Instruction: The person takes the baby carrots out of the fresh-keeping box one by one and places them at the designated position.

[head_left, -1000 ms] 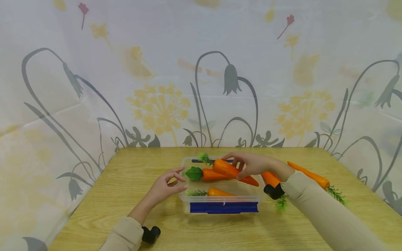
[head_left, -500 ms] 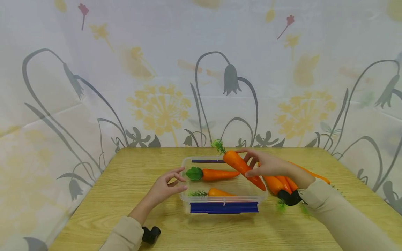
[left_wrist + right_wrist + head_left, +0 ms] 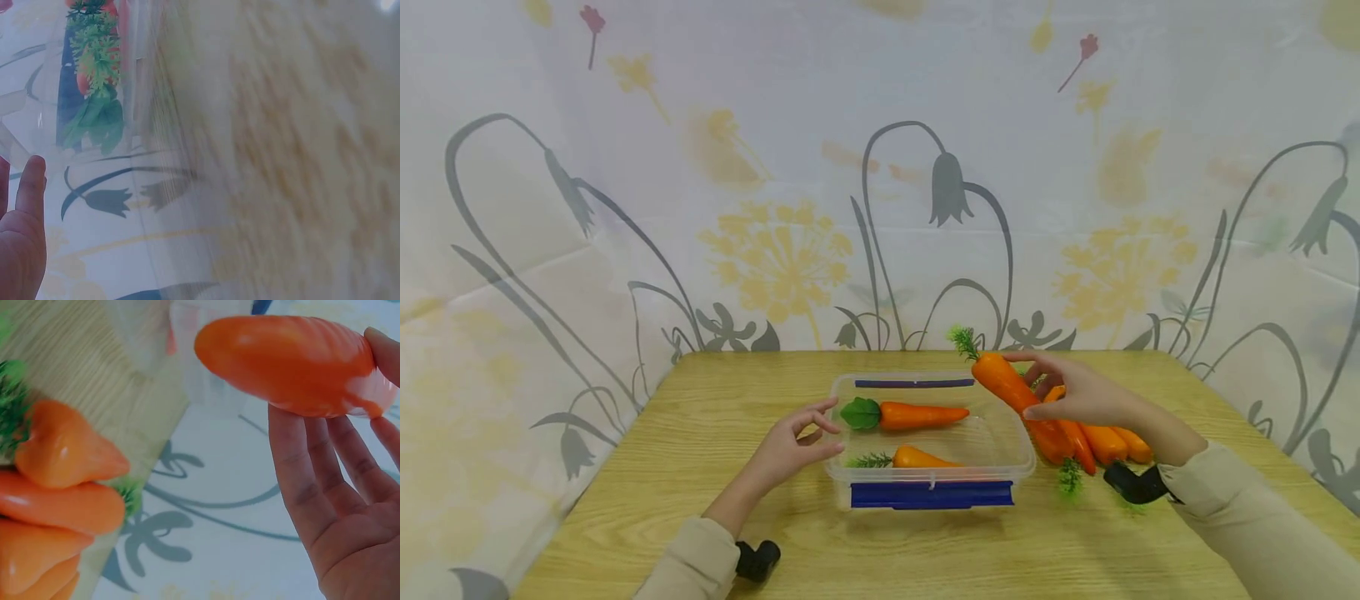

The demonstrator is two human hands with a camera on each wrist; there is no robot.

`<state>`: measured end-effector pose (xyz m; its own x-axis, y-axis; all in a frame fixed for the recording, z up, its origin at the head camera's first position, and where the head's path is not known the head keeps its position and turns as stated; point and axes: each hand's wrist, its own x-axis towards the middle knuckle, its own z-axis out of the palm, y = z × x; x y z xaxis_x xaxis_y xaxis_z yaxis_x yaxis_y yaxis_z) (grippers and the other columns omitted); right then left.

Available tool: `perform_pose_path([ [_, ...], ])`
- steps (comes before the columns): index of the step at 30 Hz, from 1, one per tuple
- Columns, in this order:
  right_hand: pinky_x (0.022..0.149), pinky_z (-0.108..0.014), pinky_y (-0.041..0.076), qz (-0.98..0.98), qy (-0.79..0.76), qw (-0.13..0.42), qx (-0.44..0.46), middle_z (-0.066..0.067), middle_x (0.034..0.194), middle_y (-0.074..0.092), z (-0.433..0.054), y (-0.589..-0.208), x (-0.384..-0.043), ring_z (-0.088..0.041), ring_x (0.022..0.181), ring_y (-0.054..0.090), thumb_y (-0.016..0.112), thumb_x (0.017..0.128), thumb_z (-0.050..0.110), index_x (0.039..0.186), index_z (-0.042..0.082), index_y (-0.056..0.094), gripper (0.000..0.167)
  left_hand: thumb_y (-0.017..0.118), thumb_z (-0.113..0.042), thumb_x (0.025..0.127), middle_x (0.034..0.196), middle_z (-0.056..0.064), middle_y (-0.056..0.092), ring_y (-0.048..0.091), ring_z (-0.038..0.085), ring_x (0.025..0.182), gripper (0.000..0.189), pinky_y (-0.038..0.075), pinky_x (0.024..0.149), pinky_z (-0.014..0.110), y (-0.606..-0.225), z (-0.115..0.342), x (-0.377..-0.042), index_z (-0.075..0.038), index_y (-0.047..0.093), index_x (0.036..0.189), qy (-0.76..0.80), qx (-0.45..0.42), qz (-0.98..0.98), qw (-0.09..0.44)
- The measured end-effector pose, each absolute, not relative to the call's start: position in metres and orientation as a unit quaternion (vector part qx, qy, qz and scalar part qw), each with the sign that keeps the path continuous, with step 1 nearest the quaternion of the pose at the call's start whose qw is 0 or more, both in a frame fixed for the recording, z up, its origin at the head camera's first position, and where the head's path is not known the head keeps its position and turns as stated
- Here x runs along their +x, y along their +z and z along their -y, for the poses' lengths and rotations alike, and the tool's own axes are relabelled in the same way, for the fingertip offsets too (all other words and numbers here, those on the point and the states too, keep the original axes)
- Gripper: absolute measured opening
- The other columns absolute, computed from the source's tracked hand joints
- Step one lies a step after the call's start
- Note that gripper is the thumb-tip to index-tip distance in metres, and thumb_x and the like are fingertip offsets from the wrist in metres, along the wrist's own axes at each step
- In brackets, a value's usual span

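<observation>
My right hand (image 3: 1078,393) grips an orange carrot (image 3: 1003,382) with a feathery green top, raised over the right rim of a clear plastic box (image 3: 931,475). The right wrist view shows the carrot (image 3: 281,362) between thumb and fingers (image 3: 297,456). Inside the box lie a carrot with broad green leaves (image 3: 921,416) and, behind the front wall, a partly hidden carrot with a frilly top (image 3: 917,457). At the box's left side my left hand (image 3: 793,446) hovers with relaxed, slightly bent fingers and nothing in them.
A pile of several carrots (image 3: 1105,446) lies on the wooden table (image 3: 715,433) just right of the box, partly behind my right arm. Blue latches (image 3: 931,494) run along the box's front and back. A patterned cloth (image 3: 775,167) hangs behind the table.
My right hand has lifted the carrot up from inside the box and carried it right, to above the right rim. The left hand has stayed in place.
</observation>
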<state>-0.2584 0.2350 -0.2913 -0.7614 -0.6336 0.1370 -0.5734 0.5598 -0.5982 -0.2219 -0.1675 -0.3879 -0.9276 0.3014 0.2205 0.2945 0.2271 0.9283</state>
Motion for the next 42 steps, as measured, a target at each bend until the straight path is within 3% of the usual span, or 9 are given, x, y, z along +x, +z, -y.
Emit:
perform_pose_path([
  [16, 0.066, -0.029, 0.053, -0.895, -0.31, -0.058, -0.317, -0.012, 0.107, 0.057, -0.288, -0.309, -0.252, -0.011, 0.082, 0.058, 0.072, 0.083, 0.015, 0.137, 0.008, 0.043, 0.062, 0.072, -0.014, 0.083, 0.146, 0.011, 0.035, 0.024, 0.029, 0.136, 0.027, 0.03, 0.106, 0.045, -0.387, 0.167, -0.221, 0.006, 0.061, 0.098, 0.594, 0.19, -0.782, 0.004],
  [32, 0.062, -0.027, 0.052, -0.909, -0.287, -0.109, -0.282, -0.02, 0.109, 0.057, -0.329, -0.323, -0.257, -0.007, 0.084, 0.057, 0.072, 0.081, 0.009, 0.131, 0.004, 0.047, 0.057, 0.072, -0.013, 0.083, 0.145, 0.013, 0.035, 0.025, 0.03, 0.136, 0.025, 0.031, 0.106, 0.047, -0.388, 0.167, -0.221, 0.005, 0.062, 0.097, 0.593, 0.197, -0.78, 0.001],
  [42, 0.063, -0.026, 0.051, -0.926, -0.262, -0.113, -0.246, -0.025, 0.116, 0.05, -0.368, -0.337, -0.278, -0.025, 0.085, 0.058, 0.072, 0.081, 0.009, 0.127, -0.002, 0.049, 0.053, 0.072, -0.013, 0.083, 0.145, 0.013, 0.036, 0.026, 0.03, 0.135, 0.021, 0.032, 0.105, 0.047, -0.388, 0.167, -0.223, 0.001, 0.063, 0.095, 0.592, 0.196, -0.782, -0.003],
])
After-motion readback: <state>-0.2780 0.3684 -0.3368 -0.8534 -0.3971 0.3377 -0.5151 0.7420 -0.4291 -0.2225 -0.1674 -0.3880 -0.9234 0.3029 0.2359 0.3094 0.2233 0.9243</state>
